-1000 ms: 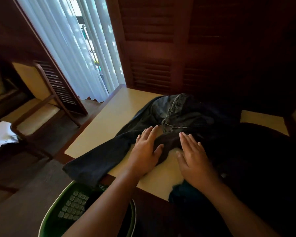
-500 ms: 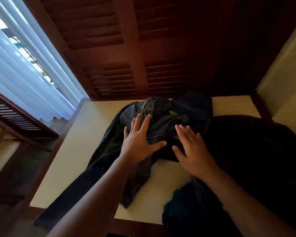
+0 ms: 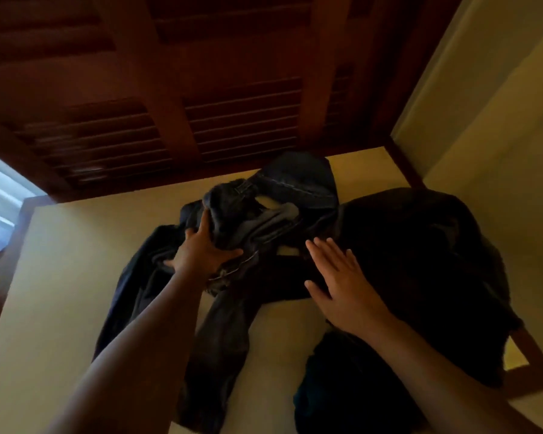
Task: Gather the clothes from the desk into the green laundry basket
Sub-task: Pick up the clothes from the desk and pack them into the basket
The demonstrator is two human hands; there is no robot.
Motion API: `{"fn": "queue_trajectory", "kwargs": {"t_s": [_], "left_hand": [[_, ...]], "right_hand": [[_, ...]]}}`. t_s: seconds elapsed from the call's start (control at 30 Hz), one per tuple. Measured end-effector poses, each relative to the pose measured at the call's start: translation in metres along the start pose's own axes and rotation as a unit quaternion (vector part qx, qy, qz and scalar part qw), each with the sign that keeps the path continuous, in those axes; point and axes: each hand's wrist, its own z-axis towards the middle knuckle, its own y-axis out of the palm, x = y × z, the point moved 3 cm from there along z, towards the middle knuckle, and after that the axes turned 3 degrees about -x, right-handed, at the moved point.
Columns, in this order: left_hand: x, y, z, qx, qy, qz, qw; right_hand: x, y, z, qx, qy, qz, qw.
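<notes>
At the centre of the frame the person's left hand (image 3: 201, 252) is closed around a bunched fold of the dark jeans (image 3: 229, 296) on the pale desk (image 3: 63, 277). The right hand (image 3: 342, 283) lies flat, fingers spread, on the dark clothes pile (image 3: 420, 261) at right. The green laundry basket is out of view.

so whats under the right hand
The right hand lies open and flat on a black garment spread over the desk. Whatever lies beneath that cloth is covered.
</notes>
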Motion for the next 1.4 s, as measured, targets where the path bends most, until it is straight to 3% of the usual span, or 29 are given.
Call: {"fn": "queue_trajectory", "kwargs": {"t_s": [0.07,0.17,0.33,0.47,0.63,0.77,0.93,1.13,1.33,1.4], "left_hand": [[-0.002,0.002,0.002,0.015,0.03,0.016,0.999],[0.008,-0.006,-0.013,0.101,0.079,0.008,0.992],[0.013,-0.011,-0.053,0.18,0.066,-0.122,0.974],[0.019,-0.035,-0.087,0.285,0.095,-0.241,0.923],[0.044,-0.082,-0.118,0.356,0.127,-0.333,0.864],[0.068,-0.083,-0.131,0.332,0.146,-0.304,0.881],[0.106,-0.027,-0.151,0.279,0.176,-0.267,0.906],[0.126,0.029,-0.159,0.206,0.117,-0.258,0.937],[0.119,0.045,-0.175,0.21,0.061,-0.254,0.942],[0.119,0.047,-0.183,0.218,0.073,-0.255,0.939]], "right_hand": [[0.001,0.001,0.0,0.006,0.001,0.008,1.0],[-0.002,-0.002,0.003,0.013,-0.012,0.013,1.0],[-0.005,-0.006,0.009,0.015,-0.026,0.009,1.0],[0.006,-0.009,0.003,0.033,-0.016,0.004,0.999],[0.025,-0.021,-0.011,0.042,0.018,-0.001,0.999],[0.046,-0.037,-0.028,0.035,0.054,-0.02,0.998],[0.089,-0.04,-0.052,0.016,0.095,-0.038,0.995],[0.142,-0.021,-0.086,-0.003,0.159,-0.001,0.987],[0.131,-0.039,-0.085,-0.037,0.131,0.032,0.99],[0.124,-0.045,-0.086,-0.027,0.104,-0.029,0.994]]}}
